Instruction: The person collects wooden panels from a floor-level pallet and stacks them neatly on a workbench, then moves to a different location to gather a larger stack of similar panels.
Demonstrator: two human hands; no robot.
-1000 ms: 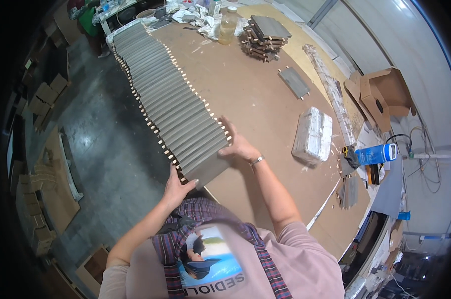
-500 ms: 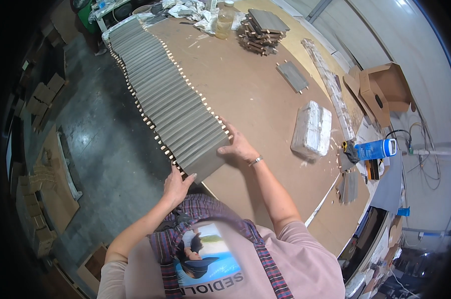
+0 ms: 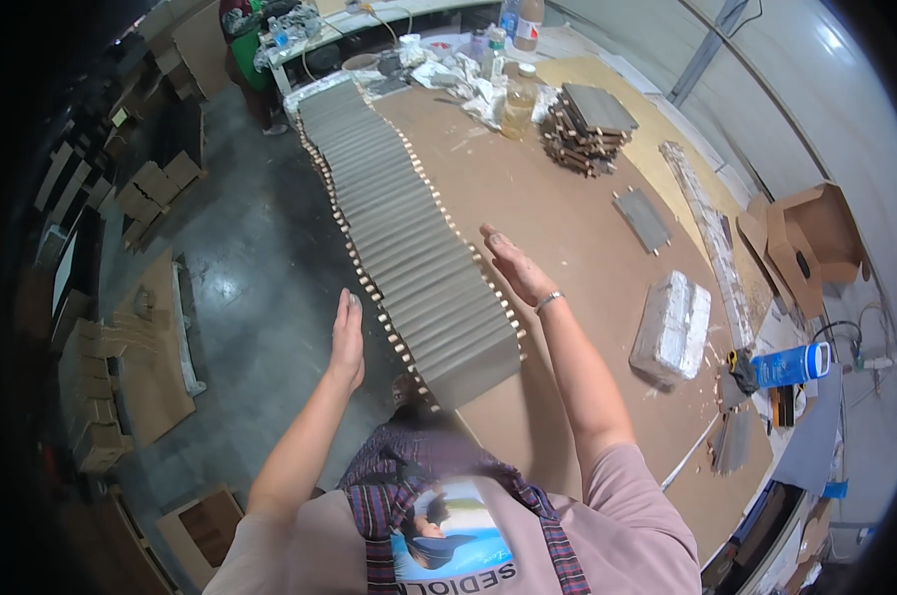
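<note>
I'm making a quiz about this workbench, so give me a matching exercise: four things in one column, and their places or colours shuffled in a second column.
Things:
1. Panel row
2. Panel stack
3. Wrapped block
4. Bottle

Descriptions:
A. Blue, lying on its side at the table's right end
B. White, beside the right forearm
C. Grey, overlapping along the table's left edge, between both hands
D. Piled at the far side of the table

Pairs: 1-C, 2-D, 3-B, 4-A
</note>
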